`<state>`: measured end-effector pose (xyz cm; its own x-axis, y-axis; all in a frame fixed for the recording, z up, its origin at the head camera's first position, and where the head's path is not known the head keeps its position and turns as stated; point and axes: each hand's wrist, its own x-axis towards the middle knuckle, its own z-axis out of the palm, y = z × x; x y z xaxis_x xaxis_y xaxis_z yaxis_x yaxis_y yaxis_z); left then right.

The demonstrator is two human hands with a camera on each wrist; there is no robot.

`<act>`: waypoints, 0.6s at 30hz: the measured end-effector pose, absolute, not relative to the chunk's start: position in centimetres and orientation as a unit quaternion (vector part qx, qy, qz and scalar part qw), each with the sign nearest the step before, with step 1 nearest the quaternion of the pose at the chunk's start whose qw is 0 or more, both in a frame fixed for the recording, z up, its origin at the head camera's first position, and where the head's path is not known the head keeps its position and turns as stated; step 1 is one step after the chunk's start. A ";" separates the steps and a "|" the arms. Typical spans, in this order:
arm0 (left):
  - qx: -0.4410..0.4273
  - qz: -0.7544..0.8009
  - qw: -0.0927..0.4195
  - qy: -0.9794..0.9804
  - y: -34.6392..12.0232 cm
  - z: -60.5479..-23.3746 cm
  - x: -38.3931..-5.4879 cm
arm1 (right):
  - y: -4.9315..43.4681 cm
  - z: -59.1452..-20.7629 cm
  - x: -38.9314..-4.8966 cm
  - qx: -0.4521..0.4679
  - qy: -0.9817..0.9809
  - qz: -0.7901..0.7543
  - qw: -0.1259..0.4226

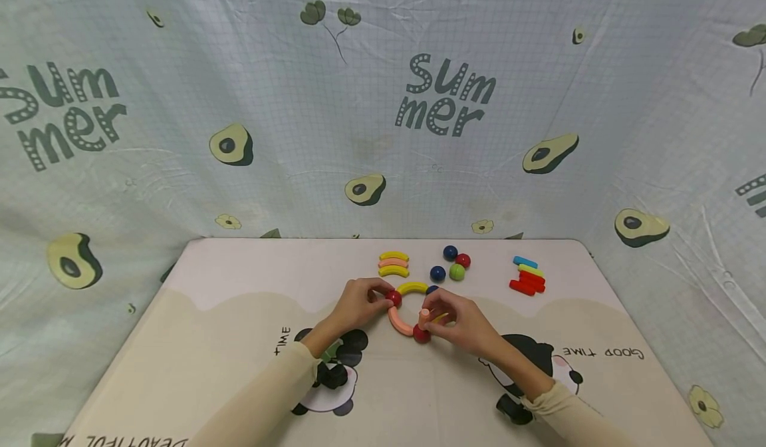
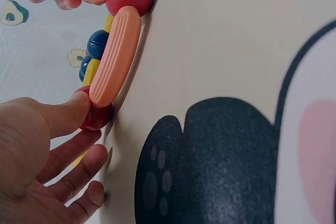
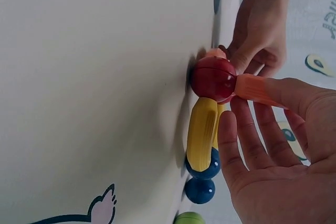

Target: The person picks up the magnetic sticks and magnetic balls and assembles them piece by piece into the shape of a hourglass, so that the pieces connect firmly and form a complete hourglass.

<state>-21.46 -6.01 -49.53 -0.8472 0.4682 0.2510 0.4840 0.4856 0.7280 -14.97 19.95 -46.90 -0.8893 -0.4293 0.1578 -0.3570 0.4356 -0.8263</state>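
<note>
A ring of curved sticks and balls lies on the printed tabletop. In the head view, my left hand (image 1: 359, 306) pinches the red ball (image 1: 393, 298) at the ring's left side. My right hand (image 1: 463, 322) grips a short orange stick (image 1: 424, 316) between thumb and fingers, standing up from the front red ball (image 1: 421, 334). A curved orange stick (image 2: 116, 56) links the two red balls. One curved yellow stick (image 1: 411, 287) runs along the back to a blue ball (image 1: 431, 290). Another yellow stick (image 3: 201, 135) joins that blue ball to the front red ball, partly behind my right hand.
Behind the ring lie three curved sticks (image 1: 393, 271), yellow and orange. Loose balls in blue (image 1: 437, 274), green (image 1: 457, 272) and red (image 1: 463, 261) sit beside them. Farther right are several straight rods (image 1: 523, 287), red, yellow and blue. A patterned curtain (image 1: 299, 201) hangs past the table's back edge.
</note>
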 end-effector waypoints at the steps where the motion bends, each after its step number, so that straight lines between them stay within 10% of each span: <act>1: -0.277 -0.424 0.010 -0.862 -6.0 -49.5 -21.4 | 19.9 -46.9 -15.0 -0.233 0.846 -0.478 0.037; 18: -0.278 -0.418 -0.003 -0.865 -6.2 -49.5 -21.3 | 21.4 -46.1 -14.8 -0.255 0.845 -0.466 0.058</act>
